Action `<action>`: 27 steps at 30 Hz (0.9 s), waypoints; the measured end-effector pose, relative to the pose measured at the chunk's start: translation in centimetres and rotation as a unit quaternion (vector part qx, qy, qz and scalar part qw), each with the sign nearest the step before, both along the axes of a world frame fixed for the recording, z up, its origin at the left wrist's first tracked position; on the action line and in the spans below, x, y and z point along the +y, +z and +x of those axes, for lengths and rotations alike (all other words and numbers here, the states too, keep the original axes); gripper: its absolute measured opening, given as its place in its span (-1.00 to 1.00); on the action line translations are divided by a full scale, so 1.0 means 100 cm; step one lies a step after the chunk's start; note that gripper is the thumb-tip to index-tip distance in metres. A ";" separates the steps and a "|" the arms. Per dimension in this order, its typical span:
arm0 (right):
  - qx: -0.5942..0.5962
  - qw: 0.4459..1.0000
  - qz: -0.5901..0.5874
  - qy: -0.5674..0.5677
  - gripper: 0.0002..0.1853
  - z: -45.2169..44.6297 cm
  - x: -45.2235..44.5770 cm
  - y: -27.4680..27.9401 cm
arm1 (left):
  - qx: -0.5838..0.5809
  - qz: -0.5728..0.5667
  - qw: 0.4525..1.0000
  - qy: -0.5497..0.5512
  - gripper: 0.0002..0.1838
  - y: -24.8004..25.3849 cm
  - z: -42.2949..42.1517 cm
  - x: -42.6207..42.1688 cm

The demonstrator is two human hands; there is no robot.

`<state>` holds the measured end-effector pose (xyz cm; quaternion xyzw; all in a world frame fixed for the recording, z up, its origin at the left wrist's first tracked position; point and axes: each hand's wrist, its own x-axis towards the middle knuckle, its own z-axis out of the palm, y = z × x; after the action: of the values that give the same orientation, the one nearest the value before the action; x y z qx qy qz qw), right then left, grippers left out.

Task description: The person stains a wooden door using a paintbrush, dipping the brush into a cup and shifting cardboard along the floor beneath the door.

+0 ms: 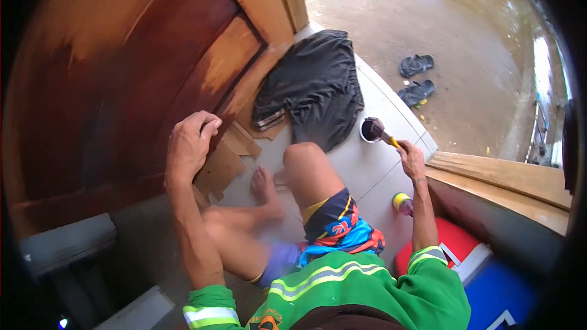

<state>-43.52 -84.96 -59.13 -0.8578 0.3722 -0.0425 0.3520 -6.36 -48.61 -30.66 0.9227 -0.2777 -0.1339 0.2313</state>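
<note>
My right hand grips the yellow handle of a paintbrush. The brush's dark bristles are at the mouth of a small white cup holding dark brown liquid, which stands on the tiles. Raised in front of the wooden door, my left hand has its fingers curled together, and nothing shows in them. Dark reddish-brown coating covers much of the door, while patches of its panels and its edge are lighter orange-brown. Whether the left fingers touch the door I cannot tell.
Black cloth lies by the door's foot, near cardboard pieces. A yellow-topped container stands by my right forearm, with a red object behind it. Outside the doorway are black flip-flops on wet ground. A wooden sill is at right.
</note>
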 end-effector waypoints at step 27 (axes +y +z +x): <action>-0.334 0.893 0.282 0.112 -0.58 0.305 0.126 0.061 | 0.008 -0.074 0.993 0.095 -0.61 0.006 -0.006 0.057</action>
<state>-13.02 -72.33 -52.99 -0.6938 0.1310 -0.1803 0.6848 -7.00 -42.92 -30.07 0.9241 -0.1959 -0.0978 0.3132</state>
